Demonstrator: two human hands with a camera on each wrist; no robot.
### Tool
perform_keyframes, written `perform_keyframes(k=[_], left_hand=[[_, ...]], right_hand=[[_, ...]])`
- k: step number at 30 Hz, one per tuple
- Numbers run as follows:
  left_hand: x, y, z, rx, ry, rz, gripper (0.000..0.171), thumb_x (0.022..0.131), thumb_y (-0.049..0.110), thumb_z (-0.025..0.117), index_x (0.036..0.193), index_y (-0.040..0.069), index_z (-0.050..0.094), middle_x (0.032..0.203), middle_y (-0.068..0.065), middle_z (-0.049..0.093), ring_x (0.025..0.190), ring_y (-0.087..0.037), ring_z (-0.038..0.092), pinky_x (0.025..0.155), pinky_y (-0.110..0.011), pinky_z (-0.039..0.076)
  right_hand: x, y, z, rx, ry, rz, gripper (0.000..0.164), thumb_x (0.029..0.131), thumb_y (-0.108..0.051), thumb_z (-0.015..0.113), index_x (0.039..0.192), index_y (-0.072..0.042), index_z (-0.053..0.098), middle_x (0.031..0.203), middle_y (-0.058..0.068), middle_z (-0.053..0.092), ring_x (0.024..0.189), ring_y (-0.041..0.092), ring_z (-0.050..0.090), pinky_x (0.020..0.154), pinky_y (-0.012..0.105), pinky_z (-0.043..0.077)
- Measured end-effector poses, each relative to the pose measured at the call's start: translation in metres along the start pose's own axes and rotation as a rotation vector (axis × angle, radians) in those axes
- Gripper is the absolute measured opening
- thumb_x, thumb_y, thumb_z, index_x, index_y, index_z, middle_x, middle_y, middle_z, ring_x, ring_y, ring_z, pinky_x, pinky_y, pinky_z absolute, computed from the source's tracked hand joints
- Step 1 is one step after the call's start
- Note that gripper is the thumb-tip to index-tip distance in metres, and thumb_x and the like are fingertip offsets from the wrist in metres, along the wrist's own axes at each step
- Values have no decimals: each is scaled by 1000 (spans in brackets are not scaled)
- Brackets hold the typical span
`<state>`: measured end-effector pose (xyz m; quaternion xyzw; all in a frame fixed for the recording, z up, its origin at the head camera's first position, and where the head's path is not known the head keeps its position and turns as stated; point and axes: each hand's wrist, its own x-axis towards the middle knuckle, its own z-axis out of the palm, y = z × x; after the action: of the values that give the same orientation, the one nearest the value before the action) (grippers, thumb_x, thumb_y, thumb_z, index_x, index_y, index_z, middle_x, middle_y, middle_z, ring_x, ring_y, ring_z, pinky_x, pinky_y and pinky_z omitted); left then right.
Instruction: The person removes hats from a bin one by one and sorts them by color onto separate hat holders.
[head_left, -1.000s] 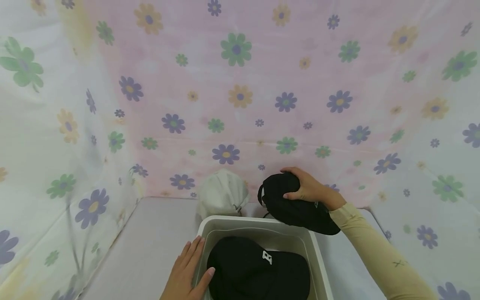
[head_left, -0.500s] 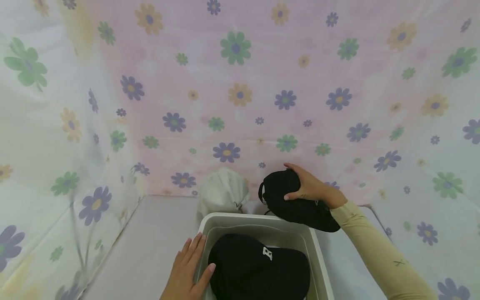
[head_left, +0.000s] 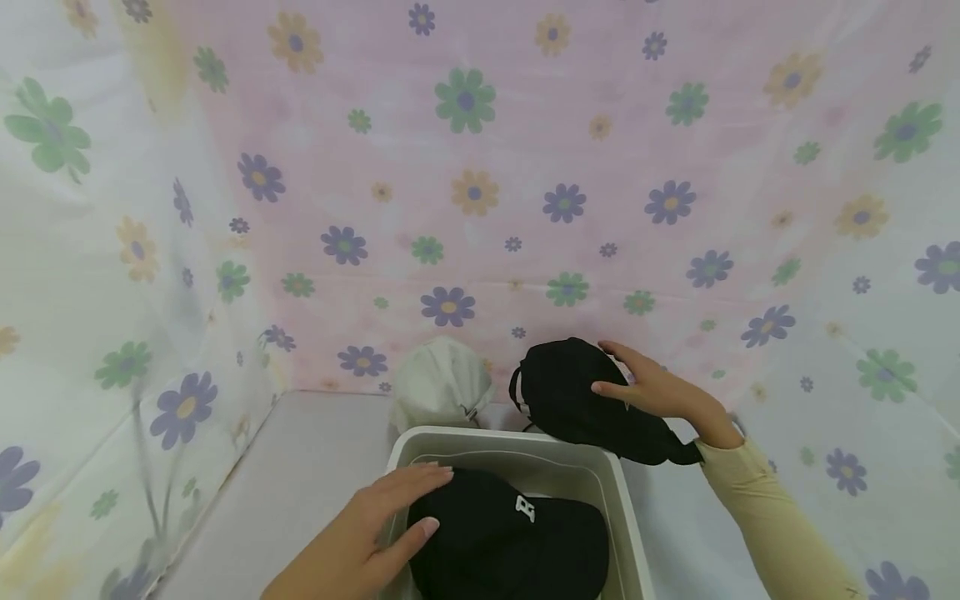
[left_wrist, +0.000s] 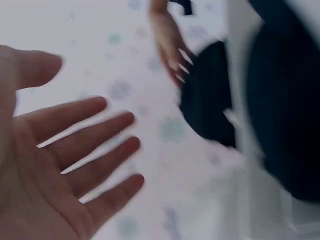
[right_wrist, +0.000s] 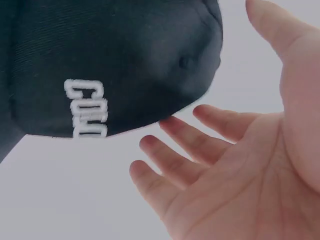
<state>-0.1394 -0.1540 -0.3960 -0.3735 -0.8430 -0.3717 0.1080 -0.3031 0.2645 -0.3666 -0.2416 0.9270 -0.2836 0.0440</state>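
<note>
A black cap (head_left: 562,392) sits behind the bin at the right, white lettering on its front in the right wrist view. My right hand (head_left: 660,392) is beside it, fingers extended and thumb apart; in the right wrist view its fingertips are right at the cap's edge. Inside the light grey bin (head_left: 502,438) lies another black cap (head_left: 480,533) with a white letter on it, its brim pointing right. My left hand (head_left: 367,525) hovers over the bin's left rim, near that cap's crown. The left wrist view shows its fingers spread, holding nothing.
A whitish cap (head_left: 442,383) rests behind the bin, left of the black one. Flower-patterned cloth (head_left: 480,250) walls the back and both sides. A pale table surface (head_left: 300,467) extends to the left of the bin.
My right hand has let go of the rear black cap and drawn off to the right. My left hand has shifted from beside the bin's left wall to over its rim.
</note>
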Motion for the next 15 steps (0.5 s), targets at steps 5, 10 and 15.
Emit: perform_keyframes(k=[5, 10, 15], left_hand=[[55, 17, -16, -397, 6, 27, 36, 106, 5, 49, 140, 12, 60, 138, -5, 64, 127, -19, 59, 106, -35, 49], [122, 8, 2, -561, 85, -79, 41, 111, 19, 36, 131, -5, 62, 132, -22, 64, 122, -33, 61, 105, -42, 51], [175, -25, 39, -465, 196, -265, 51, 113, 30, 29, 133, -5, 60, 136, -24, 61, 130, -38, 55, 109, -50, 46]], right_hand=[[-26, 21, 6, 28, 72, 77, 78, 103, -40, 58, 158, 4, 25, 161, 31, 27, 146, 53, 28, 112, 72, 28], [-42, 40, 26, 113, 106, 239, 79, 105, -43, 53, 157, 7, 22, 161, 35, 22, 145, 57, 23, 111, 73, 27], [-51, 53, 47, 225, 62, 318, 78, 107, -40, 50, 156, 12, 19, 160, 38, 19, 145, 58, 23, 112, 70, 30]])
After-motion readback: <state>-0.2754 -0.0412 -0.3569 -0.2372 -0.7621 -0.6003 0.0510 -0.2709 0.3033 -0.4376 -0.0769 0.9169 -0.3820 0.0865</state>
